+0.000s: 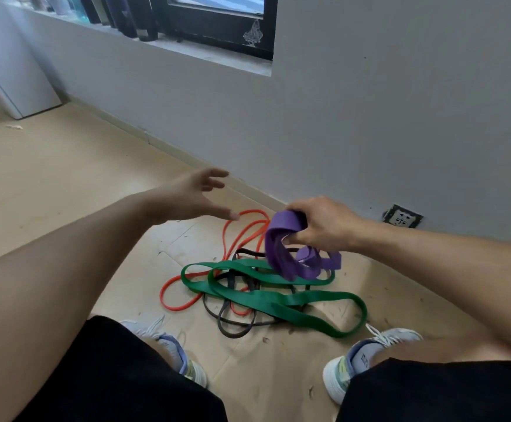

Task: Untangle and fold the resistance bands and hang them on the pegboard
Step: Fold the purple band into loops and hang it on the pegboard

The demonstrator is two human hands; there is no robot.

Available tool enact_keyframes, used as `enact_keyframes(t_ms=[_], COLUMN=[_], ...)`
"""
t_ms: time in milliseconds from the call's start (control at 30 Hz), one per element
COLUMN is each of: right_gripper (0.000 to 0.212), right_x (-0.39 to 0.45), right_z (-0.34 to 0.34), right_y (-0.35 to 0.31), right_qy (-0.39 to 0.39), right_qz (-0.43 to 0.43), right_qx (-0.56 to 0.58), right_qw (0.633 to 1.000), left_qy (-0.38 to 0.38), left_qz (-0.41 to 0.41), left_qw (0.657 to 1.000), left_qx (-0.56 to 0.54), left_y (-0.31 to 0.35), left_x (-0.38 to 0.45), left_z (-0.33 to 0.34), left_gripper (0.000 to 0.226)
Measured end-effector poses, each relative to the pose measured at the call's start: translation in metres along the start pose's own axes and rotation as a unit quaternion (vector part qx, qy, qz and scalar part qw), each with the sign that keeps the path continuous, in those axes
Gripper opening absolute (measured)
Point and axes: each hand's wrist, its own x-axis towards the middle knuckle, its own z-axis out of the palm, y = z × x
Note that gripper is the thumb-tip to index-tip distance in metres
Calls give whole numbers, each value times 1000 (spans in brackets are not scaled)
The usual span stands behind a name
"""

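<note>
My right hand (324,223) grips a wide purple band (287,254), folded into several loops that hang down from my fingers above the floor. Under it lies a tangle of bands on the floor: a broad green band (275,300), a thin orange band (239,229) and a thin black band (232,325), all threaded through one another. My left hand (199,193) hovers above the floor to the left of the pile, fingers spread and holding nothing. No pegboard is in view.
I crouch over the pile with my shoes (366,357) at either side of it. A grey wall with a socket (402,216) runs close behind. A window sill with bottles (126,16) is up left, a white cabinet (16,80) at far left.
</note>
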Motion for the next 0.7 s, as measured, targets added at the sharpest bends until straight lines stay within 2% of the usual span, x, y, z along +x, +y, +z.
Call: enact_keyframes(t_ms=[133, 233, 333, 433, 533, 700], right_gripper=[48, 43, 42, 57, 58, 42], right_x=[3, 1, -4, -4, -1, 0], right_z=[-3, -5, -4, -6, -11, 2], right_y=[-14, -19, -23, -22, -19, -5], right_qy=[12, 31, 45, 35, -3, -67], right_qz=[-13, -34, -67, -55, -34, -16], right_qx=[69, 77, 94, 126, 103, 119], right_qw=[997, 996, 992, 990, 994, 991], left_qy=[-86, -108, -67, -11, 24, 54], left_qz=[48, 63, 97, 104, 110, 128], left_qw=[994, 989, 982, 968, 969, 979], left_qx=[48, 82, 148, 228, 222, 152], left_y=[30, 37, 40, 45, 54, 57], left_x=[7, 13, 18, 17, 11, 0], left_z=[38, 56, 60, 53, 45, 34], left_gripper=[109, 92, 64, 40, 27, 19])
